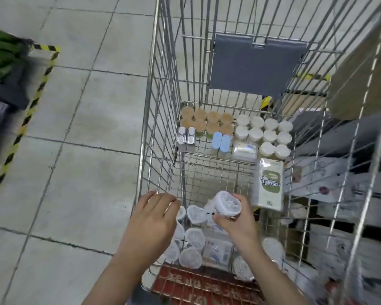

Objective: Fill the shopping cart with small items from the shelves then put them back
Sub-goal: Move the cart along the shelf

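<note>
I look down into a wire shopping cart [161, 119]. My right hand [238, 219] grips a small clear round container [227, 203] with white contents, lifted above the near end of the cart. My left hand [154, 219] hovers over several similar clear heart-shaped tubs [195, 236] packed at the near left, fingers curled; whether it holds one is hidden. At the far end stand tan-lidded jars [207, 119], white-lidded jars [264, 133], two silver cartons [186, 137] and two blue-capped tubes [221, 143]. A white and green box [269, 186] leans against the right wall.
A grey child-seat flap [255, 64] hangs at the cart's far end. Store shelves with packaged goods [350, 177] run along the right side. On the left, yellow-black hazard tape [20, 130] borders a dark display base. Grey floor tiles [79, 106] lie between.
</note>
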The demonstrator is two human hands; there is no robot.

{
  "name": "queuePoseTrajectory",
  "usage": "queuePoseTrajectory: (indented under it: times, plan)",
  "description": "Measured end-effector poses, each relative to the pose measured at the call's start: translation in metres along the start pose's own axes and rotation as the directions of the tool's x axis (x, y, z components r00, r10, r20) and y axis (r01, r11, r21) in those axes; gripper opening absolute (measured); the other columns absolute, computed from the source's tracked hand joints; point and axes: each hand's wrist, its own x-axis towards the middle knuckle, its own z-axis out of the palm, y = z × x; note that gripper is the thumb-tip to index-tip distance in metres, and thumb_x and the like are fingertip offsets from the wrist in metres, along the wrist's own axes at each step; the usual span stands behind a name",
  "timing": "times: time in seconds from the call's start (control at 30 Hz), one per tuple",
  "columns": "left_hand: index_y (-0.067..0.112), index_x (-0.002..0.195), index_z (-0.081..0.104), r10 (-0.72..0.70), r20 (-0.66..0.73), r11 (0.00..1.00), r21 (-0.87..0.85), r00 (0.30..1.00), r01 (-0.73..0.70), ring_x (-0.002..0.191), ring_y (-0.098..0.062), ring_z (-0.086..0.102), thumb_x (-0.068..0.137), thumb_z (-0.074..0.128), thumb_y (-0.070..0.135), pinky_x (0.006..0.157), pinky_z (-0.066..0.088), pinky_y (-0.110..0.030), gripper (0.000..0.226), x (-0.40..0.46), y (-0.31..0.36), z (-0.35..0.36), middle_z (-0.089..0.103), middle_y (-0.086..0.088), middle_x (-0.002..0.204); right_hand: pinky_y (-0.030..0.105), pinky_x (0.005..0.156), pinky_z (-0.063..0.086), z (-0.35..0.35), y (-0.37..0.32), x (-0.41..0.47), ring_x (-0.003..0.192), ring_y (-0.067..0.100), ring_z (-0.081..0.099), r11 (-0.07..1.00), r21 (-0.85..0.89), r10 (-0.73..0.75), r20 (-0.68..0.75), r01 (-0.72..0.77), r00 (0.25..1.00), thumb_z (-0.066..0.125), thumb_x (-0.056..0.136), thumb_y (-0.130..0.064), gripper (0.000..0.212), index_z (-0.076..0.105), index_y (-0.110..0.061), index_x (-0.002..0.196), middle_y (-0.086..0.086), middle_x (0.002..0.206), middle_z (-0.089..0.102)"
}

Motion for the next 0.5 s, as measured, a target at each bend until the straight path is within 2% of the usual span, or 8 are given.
queuePoseTrajectory:
  times: [0.1, 0.17, 0.23, 0.27, 0.33, 0.43, 0.5]
  plan:
    - [0.006, 0.105, 0.066, -0.039, -0.151, 0.997, 0.055, 0.988, 0.047, 0.112, -0.029, 0.054, 0.075, 0.059, 0.004, 0.103, 0.034, -0.048, 0.031, -0.020, -0.008, -0.002, 0.064, -0.013, 0.113, 0.013, 0.064, 0.044, 0.024, 0.001, 0.022, 0.087, -0.001, 0.055, 0.996, -0.079, -0.037, 0.012, 0.038, 0.999, 0.082, 0.073, -0.011, 0.056, 0.048, -0.023, 0.115, -0.014, 0.100, 0.057]
    - [0.007, 0.124, 0.053, -0.194, -0.201, 0.981, -0.027, 0.960, 0.193, 0.124, -0.033, 0.044, 0.079, 0.059, 0.007, 0.106, 0.032, -0.049, 0.045, -0.025, -0.007, 0.001, 0.051, -0.017, 0.130, 0.015, 0.069, 0.044, 0.037, -0.001, 0.037, 0.088, 0.001, 0.056, 0.993, -0.079, -0.081, 0.042, 0.084, 0.996, 0.080, 0.076, -0.014, 0.052, 0.045, -0.023, 0.114, -0.016, 0.100, 0.056]
    - [0.008, 0.139, 0.034, -0.417, -0.164, 0.896, -0.238, 0.894, 0.374, 0.131, -0.032, 0.036, 0.087, 0.059, 0.008, 0.107, 0.034, -0.043, 0.059, -0.025, -0.003, 0.006, 0.035, -0.017, 0.142, 0.015, 0.071, 0.045, 0.051, -0.003, 0.051, 0.089, 0.000, 0.055, 0.988, -0.091, -0.116, 0.082, 0.123, 0.990, 0.079, 0.077, -0.014, 0.050, 0.044, -0.021, 0.112, -0.016, 0.100, 0.053]
    - [0.013, 0.145, 0.026, -0.537, -0.100, 0.801, -0.371, 0.837, 0.470, 0.133, -0.027, 0.037, 0.089, 0.060, 0.010, 0.105, 0.036, -0.038, 0.066, -0.023, 0.000, 0.008, 0.032, -0.014, 0.145, 0.013, 0.070, 0.045, 0.057, -0.001, 0.058, 0.089, 0.001, 0.055, 0.983, -0.116, -0.131, 0.107, 0.143, 0.986, 0.079, 0.076, -0.013, 0.050, 0.044, -0.022, 0.112, -0.016, 0.100, 0.053]
    - [0.022, 0.147, 0.020, -0.679, 0.019, 0.615, -0.530, 0.734, 0.583, 0.123, -0.016, 0.050, 0.089, 0.060, 0.016, 0.094, 0.043, -0.030, 0.070, -0.020, 0.003, 0.011, 0.041, -0.003, 0.143, 0.011, 0.067, 0.044, 0.069, 0.007, 0.072, 0.089, 0.003, 0.057, 0.970, -0.177, -0.137, 0.170, 0.166, 0.976, 0.080, 0.074, -0.011, 0.050, 0.047, -0.024, 0.109, -0.013, 0.101, 0.056]
    - [0.026, 0.142, 0.030, -0.688, 0.018, 0.589, -0.569, 0.725, 0.573, 0.110, -0.011, 0.059, 0.091, 0.055, 0.020, 0.086, 0.048, -0.028, 0.057, -0.021, 0.002, 0.014, 0.052, 0.012, 0.132, 0.020, 0.067, 0.046, 0.080, 0.022, 0.086, 0.090, 0.013, 0.061, 0.951, -0.248, -0.129, 0.219, 0.183, 0.967, 0.082, 0.069, -0.006, 0.051, 0.051, -0.025, 0.104, -0.007, 0.099, 0.062]
    - [0.028, 0.138, 0.033, -0.685, 0.018, 0.585, -0.582, 0.729, 0.565, 0.109, -0.008, 0.058, 0.091, 0.053, 0.022, 0.085, 0.047, -0.026, 0.052, -0.020, 0.000, 0.014, 0.052, 0.016, 0.129, 0.015, 0.060, 0.042, 0.085, 0.025, 0.092, 0.082, 0.011, 0.059, 0.943, -0.284, -0.108, 0.230, 0.173, 0.967, 0.081, 0.068, -0.002, 0.049, 0.050, -0.021, 0.101, -0.008, 0.092, 0.061]
